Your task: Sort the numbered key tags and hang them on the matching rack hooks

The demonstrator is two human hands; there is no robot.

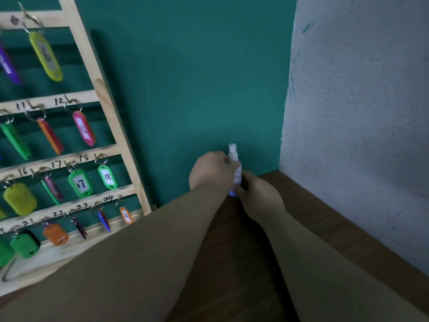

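Head: hands (212, 170) (257, 198) grip spray bottle (238, 175)

Ahead the green wall (197, 77), right the grey wall (359, 112) — rack (108, 112) (hung with tags (80, 183)) blocks the left.

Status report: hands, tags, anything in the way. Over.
Hands: left hand and right hand both grip the spray bottle, upright by the teal wall. Numbered key tags hang on the rack; none in hand. Bottle occupies both hands.

Spray btl (233, 155) upright; brown table (308, 212); teal wall (185, 77).
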